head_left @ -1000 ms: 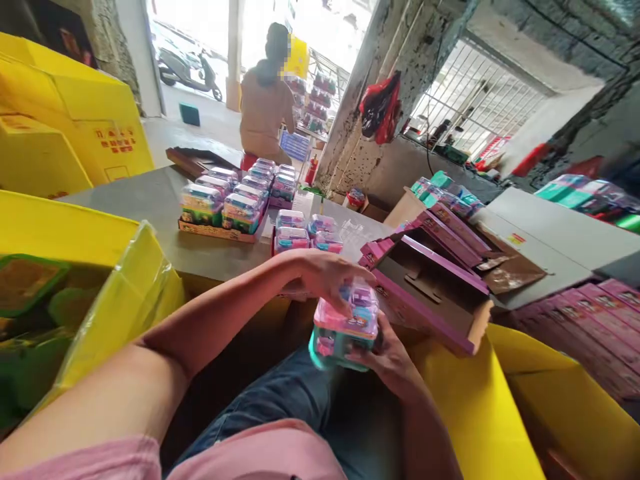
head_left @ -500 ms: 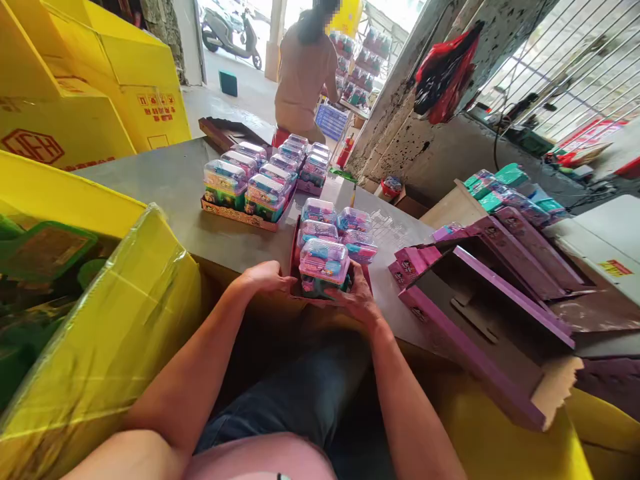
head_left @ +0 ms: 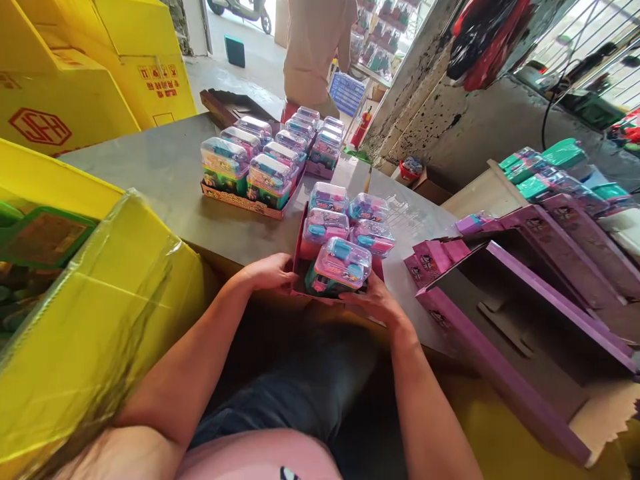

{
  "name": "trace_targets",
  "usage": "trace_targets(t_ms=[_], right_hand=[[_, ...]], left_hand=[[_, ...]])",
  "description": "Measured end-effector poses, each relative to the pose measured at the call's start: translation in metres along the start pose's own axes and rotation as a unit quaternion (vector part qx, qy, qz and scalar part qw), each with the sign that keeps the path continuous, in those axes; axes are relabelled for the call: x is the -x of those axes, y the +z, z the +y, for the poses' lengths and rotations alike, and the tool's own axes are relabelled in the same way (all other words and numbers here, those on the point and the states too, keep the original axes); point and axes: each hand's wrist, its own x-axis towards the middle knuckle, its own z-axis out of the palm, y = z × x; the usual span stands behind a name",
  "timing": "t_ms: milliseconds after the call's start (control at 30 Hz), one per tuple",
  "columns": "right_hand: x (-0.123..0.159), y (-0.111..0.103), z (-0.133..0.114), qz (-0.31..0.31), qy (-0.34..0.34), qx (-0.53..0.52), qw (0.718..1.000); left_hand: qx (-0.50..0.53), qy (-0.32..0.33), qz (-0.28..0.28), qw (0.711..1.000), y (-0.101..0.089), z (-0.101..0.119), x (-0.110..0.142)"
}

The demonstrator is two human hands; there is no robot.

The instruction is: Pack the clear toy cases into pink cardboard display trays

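Observation:
In front of me a dark pink cardboard tray [head_left: 299, 252] holds several small plastic cases with clear domed lids [head_left: 327, 223] and colourful contents. My left hand [head_left: 273, 272] pinches the tray's near left corner, thumb and fingers together. My right hand [head_left: 376, 300] grips the nearest clear-lidded case [head_left: 341, 265] from its right side, its fingers partly hidden below it. This case sits slightly tilted at the near end of the tray, with a dark gap on its left.
A filled orange tray [head_left: 240, 205] stands farther back on the grey table [head_left: 170, 173]. Purple cardboard trays [head_left: 500, 360] lie at right, near teal-lidded cases [head_left: 565, 155]. Yellow cartons [head_left: 115, 313] flank me at left. A person [head_left: 315, 53] stands beyond the table.
My view has dipped and come closer to the table. The nearest case has shifted right in the tray with my right hand on it. My left hand stays at the tray corner.

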Motion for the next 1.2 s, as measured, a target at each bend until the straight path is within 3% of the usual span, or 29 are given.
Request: trace_targets(t_ms=[200,300,400,500,567,633,833,1000,1200], right_hand=[[-0.009,0.002,-0.006,-0.037,-0.041,0.02,0.998],[-0.009,0.002,-0.01,-0.039,-0.031,0.024,0.998],[-0.009,0.002,-0.008,-0.026,-0.018,0.009,0.999],[-0.012,0.002,-0.006,-0.019,-0.028,0.019,0.999],[-0.015,0.003,-0.006,-0.025,-0.041,0.019,0.999],[-0.017,0.002,-0.007,-0.031,-0.052,0.021,0.998],[-0.029,-0.004,-0.012,-0.049,-0.049,0.111,0.991],[-0.038,-0.001,-0.012,-0.076,-0.048,0.105,0.99],[-0.033,0.024,-0.015,-0.042,-0.05,0.046,0.997]], left_hand=[[-0.008,0.007,-0.001,1.0,0.001,0.0,0.002],[-0.016,-0.003,0.0,1.0,0.002,0.001,0.003],[-0.123,-0.008,0.063,0.99,0.004,0.005,0.009],[-0.225,0.104,0.181,0.952,0.006,0.01,0.017],[-0.234,0.221,0.188,0.928,0.007,0.01,0.021],[-0.226,0.284,0.163,0.917,0.007,0.004,0.019],[-0.186,0.302,0.163,0.921,0.012,-0.025,-0.005],[-0.165,0.3,0.206,0.917,0.026,-0.029,-0.011],[-0.144,0.376,0.32,0.858,0.046,-0.044,-0.026]])
